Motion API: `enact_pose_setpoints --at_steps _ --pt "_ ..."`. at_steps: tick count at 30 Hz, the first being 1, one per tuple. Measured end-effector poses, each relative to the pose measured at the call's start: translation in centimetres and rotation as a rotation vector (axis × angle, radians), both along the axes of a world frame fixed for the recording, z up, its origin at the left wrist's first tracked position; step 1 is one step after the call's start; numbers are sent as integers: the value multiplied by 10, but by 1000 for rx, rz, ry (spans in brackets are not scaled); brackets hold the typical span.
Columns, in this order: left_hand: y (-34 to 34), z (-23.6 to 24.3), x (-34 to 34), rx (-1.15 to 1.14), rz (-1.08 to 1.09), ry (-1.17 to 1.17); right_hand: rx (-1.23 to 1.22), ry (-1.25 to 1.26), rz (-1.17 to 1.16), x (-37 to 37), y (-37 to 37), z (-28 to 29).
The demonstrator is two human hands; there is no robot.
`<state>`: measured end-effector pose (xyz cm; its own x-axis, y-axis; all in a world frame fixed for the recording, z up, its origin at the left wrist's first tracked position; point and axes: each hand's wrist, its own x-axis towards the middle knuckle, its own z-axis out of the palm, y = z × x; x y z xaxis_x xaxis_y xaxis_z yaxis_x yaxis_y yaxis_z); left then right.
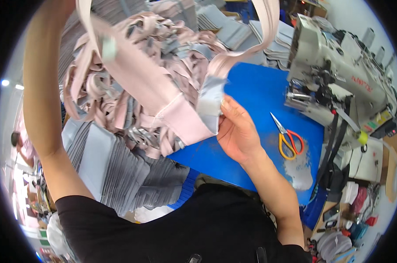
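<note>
My right hand (240,131) pinches the edge of a pink fabric strip (141,79) between thumb and fingers, at a fold where its grey underside shows. A stitched seam crosses the strip left of the hand. From there the strip runs up to the left, blurred by motion, and another length loops up past the top edge. My left arm (43,87) is raised at the far left; only the base of my left hand (60,5) shows at the upper edge, with its fingers out of the picture. Behind the strip lies a large tangled heap of pink and grey strips (93,87).
Scissors (288,139) with orange and red handles lie on the blue table (260,92). A sewing machine (334,65) stands at the right. Stacks of grey fabric panels (119,171) sit at the left, with more panels (238,35) behind the table.
</note>
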<state>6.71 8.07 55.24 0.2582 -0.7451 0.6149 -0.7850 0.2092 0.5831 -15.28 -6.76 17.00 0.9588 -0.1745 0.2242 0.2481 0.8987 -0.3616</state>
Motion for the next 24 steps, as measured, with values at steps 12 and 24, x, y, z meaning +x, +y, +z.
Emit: enact_pose_setpoints --at_steps 12,24 --pt "-86 -333 -76 481 -15 -528 -83 369 -547 -40 -55 -78" --pt "-174 -506 -96 426 8 -435 -1854 987 -1141 -156 -92 -137"
